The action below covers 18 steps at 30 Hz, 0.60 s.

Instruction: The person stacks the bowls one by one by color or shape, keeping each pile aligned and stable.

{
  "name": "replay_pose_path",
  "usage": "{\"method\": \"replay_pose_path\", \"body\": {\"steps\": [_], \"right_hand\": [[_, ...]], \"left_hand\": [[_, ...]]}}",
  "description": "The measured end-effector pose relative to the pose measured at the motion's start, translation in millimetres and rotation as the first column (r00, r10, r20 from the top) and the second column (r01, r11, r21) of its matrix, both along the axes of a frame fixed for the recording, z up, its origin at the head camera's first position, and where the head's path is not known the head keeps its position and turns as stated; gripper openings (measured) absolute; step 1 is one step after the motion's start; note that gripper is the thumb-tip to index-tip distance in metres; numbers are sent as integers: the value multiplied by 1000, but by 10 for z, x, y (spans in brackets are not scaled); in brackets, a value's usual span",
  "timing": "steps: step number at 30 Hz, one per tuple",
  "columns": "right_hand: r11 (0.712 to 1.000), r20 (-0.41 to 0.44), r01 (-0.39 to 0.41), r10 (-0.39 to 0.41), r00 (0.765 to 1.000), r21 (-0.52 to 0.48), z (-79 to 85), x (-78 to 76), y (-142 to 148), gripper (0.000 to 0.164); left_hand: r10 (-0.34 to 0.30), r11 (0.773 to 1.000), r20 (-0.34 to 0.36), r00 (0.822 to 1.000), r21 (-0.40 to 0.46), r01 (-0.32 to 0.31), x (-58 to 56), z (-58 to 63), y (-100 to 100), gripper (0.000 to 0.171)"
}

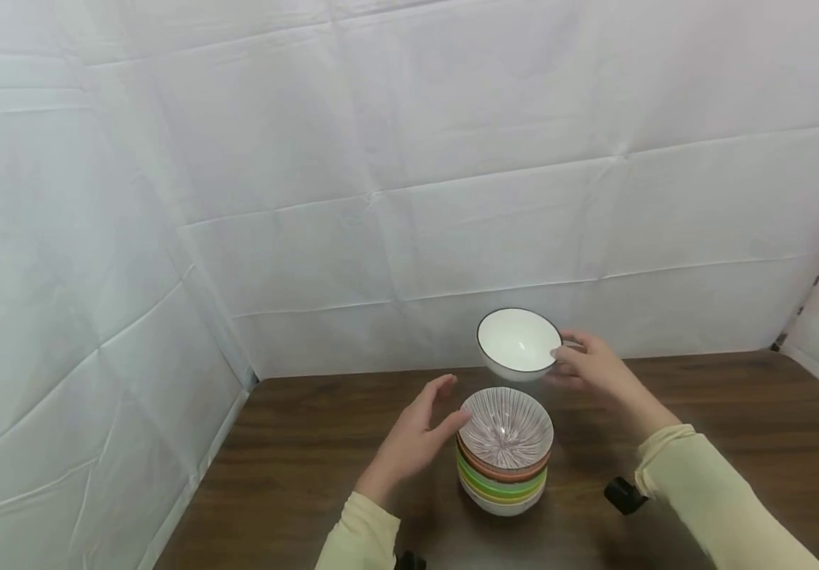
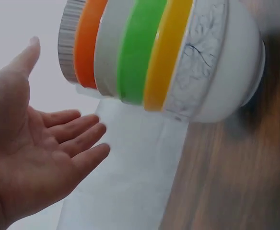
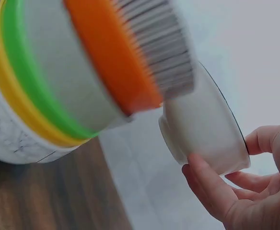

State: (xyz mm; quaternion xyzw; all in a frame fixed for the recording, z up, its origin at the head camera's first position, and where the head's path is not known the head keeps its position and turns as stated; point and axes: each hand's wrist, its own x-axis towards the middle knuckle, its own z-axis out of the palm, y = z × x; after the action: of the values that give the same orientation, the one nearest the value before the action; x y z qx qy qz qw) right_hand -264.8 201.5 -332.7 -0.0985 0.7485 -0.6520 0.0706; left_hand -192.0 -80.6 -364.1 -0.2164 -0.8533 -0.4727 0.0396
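My right hand grips a white bowl with a dark rim by its right side, thumb at the rim and fingers beneath. The bowl is held in the air, behind and above a stack of nested bowls. On top of that stack sits a bowl with dark radiating stripes. Orange, grey, green and yellow bands show below it, then a marbled white bowl at the bottom. My left hand is beside the stack's left side, fingers spread and holding nothing, palm turned toward the bowls.
The stack stands on a dark brown wooden table. White creased sheeting hangs behind the table and along its left and right sides. A black wrist mount sits under the right sleeve.
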Motion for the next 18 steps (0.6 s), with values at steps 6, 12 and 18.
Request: {"method": "replay_pose_path", "body": {"steps": [6,12,18], "right_hand": [[997,-32,-56,55,998,-50,251,158,-12,63],[996,-55,-90,90,994,1,400,318,-49,64],[984,-110,-128,141,984,120,416,479,-111,60]], "left_hand": [[81,997,-53,995,-12,-82,-29,235,95,78],[78,995,-111,991,-49,-84,-42,403,196,88],[71,997,-140,988,40,-66,-20,423,260,90]]}}
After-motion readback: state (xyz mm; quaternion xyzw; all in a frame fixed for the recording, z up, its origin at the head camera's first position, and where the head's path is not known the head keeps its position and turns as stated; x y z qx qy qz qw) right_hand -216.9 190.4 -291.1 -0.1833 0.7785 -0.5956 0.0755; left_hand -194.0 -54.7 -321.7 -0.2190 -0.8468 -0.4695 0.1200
